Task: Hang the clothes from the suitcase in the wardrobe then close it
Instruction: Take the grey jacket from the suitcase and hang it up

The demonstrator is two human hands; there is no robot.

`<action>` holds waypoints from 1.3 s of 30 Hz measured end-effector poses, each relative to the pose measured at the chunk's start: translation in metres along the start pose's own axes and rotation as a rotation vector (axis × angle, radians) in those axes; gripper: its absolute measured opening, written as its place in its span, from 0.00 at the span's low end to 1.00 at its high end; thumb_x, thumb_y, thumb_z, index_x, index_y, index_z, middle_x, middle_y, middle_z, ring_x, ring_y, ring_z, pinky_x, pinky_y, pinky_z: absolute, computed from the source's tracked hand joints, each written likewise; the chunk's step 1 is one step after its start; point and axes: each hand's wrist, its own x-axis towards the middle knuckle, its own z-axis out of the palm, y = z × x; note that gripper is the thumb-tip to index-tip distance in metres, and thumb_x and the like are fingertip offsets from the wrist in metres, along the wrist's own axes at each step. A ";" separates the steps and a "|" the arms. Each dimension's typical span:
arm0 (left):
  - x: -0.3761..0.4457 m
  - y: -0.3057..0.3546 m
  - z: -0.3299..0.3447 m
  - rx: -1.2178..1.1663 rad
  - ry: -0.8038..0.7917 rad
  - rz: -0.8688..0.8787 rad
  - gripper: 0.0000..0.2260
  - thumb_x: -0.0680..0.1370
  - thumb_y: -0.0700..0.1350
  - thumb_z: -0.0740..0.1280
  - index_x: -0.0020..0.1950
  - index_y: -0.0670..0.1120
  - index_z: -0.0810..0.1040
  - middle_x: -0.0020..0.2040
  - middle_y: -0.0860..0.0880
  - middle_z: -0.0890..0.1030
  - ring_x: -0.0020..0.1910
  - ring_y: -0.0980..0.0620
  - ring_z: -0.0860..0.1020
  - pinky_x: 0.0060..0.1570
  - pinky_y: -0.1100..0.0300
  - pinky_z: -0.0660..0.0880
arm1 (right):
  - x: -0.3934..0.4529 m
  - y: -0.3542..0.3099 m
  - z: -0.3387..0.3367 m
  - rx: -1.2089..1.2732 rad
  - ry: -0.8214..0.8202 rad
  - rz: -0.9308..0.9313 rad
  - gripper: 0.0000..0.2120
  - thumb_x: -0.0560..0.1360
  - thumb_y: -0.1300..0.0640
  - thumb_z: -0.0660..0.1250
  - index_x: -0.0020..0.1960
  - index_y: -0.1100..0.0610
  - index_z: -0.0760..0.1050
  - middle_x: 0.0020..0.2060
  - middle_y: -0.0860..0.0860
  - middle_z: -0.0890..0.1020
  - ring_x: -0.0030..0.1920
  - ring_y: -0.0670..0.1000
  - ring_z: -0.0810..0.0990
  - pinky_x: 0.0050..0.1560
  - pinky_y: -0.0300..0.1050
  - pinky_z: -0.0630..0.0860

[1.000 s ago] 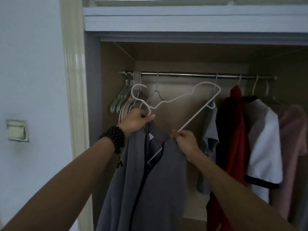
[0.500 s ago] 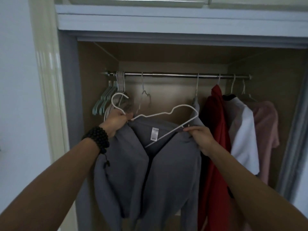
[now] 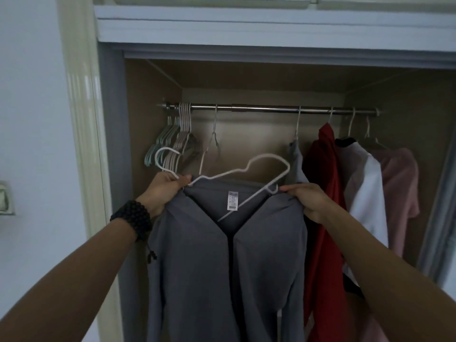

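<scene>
A grey zip jacket (image 3: 222,267) hangs open-fronted in front of the open wardrobe (image 3: 246,30). A white wire hanger (image 3: 266,160) lies tilted across its collar, one arm inside the neck by the white label. My left hand (image 3: 165,191) grips the hanger's neck and the jacket's left shoulder, the hook curving up to the left. My right hand (image 3: 308,198) pinches the jacket's right shoulder beside the hanger's other end. The metal rail (image 3: 259,109) runs above both hands. The suitcase is out of view.
Several empty hangers (image 3: 177,144) bunch at the rail's left end, and one bare wire hanger (image 3: 213,137) hangs beside them. To the right hang a grey top (image 3: 297,159), a red garment (image 3: 323,193), a white one (image 3: 365,193) and a pink one (image 3: 399,183). A sliding door edge (image 3: 441,193) stands far right.
The hanger has tipped down from steep to nearly level across the collar. My right hand moved out to the jacket's right shoulder, spreading the jacket open.
</scene>
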 end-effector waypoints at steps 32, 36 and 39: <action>-0.025 0.046 0.039 0.688 -0.281 0.451 0.03 0.72 0.45 0.75 0.45 0.49 0.86 0.46 0.51 0.85 0.47 0.55 0.81 0.51 0.57 0.76 | -0.046 0.014 0.015 -1.153 -0.178 -0.596 0.08 0.76 0.51 0.66 0.40 0.53 0.73 0.42 0.49 0.82 0.49 0.53 0.80 0.45 0.46 0.73; -0.028 0.031 0.002 0.844 -0.349 0.371 0.15 0.74 0.41 0.74 0.57 0.53 0.79 0.52 0.51 0.80 0.52 0.52 0.78 0.54 0.58 0.74 | -0.041 0.017 -0.002 -1.004 -0.073 -0.541 0.08 0.74 0.53 0.67 0.36 0.50 0.75 0.35 0.44 0.79 0.44 0.49 0.78 0.45 0.47 0.73; -0.033 0.021 -0.013 0.611 -0.354 0.244 0.25 0.74 0.44 0.73 0.66 0.56 0.67 0.51 0.50 0.82 0.53 0.54 0.79 0.53 0.60 0.75 | -0.038 0.019 -0.009 -0.917 -0.077 -0.542 0.05 0.74 0.56 0.69 0.39 0.52 0.79 0.36 0.47 0.82 0.43 0.48 0.80 0.46 0.45 0.75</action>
